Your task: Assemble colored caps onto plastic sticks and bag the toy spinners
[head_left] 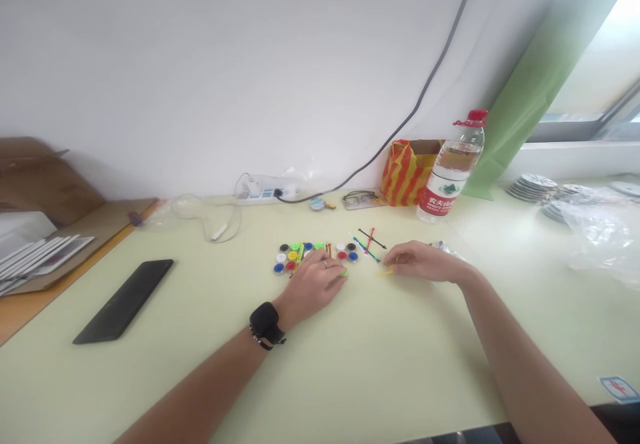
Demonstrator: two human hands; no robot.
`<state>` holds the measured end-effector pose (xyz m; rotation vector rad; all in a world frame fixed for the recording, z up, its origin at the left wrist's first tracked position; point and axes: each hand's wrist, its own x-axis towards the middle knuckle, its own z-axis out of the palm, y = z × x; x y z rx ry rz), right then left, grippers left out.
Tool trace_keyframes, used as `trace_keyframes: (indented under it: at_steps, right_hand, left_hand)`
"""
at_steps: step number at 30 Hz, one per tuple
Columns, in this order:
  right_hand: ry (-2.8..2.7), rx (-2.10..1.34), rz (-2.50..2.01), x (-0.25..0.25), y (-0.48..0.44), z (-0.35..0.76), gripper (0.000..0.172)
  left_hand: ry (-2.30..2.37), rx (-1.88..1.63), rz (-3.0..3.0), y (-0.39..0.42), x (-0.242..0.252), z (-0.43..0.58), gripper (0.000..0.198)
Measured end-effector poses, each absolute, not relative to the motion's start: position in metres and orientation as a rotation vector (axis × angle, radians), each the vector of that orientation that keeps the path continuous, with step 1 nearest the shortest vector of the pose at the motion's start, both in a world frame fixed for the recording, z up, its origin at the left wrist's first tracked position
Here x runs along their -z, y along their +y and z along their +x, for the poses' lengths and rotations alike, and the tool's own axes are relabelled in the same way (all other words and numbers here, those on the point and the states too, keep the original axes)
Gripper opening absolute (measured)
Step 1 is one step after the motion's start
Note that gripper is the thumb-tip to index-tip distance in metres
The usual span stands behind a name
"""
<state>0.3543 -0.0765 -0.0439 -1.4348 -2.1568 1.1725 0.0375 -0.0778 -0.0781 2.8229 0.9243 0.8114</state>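
Observation:
My left hand (317, 281), with a black watch (265, 323) at its wrist, lies curled low over the table and partly covers the small round plastic discs (291, 265) in blue, yellow, red, white and black. A small bright green piece (345, 273) shows at its fingertips. To the right, my right hand (420, 261) pinches a thin yellow plastic piece (386, 272) close to the tabletop. Between the hands, slim plastic pointers lie crossed, among them a black one (379, 242) and a blue one (369, 251). More discs (353, 257) sit just beyond my left fingers.
A water bottle (450, 171) and a striped bag (407, 174) stand behind my right hand. A power strip (265, 191) runs along the wall, with eyeglasses (357, 197) nearby. At left lies a black flat object (125, 301); stacked discs (533, 188) and clear plastic (600, 231) occupy the right.

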Motion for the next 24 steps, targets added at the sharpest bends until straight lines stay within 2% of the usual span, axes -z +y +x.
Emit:
trace_keyframes:
  at_steps: [9, 16, 24]
  right_hand:
    - [-1.69, -1.286, -1.173, 0.049, -0.076, 0.325, 0.035]
    - [-1.42, -1.443, -1.075, 0.061, -0.077, 0.303, 0.038]
    - [-1.169, -1.513, -1.025, 0.059, -0.086, 0.274, 0.044]
  left_hand:
    - [0.998, -0.877, 2.843, -0.08, 0.075, 0.037, 0.025]
    - [0.946, -0.837, 2.854, -0.079, 0.079, 0.038, 0.016]
    - [1.036, -1.074, 2.756, -0.087, 0.075, 0.043, 0.036]
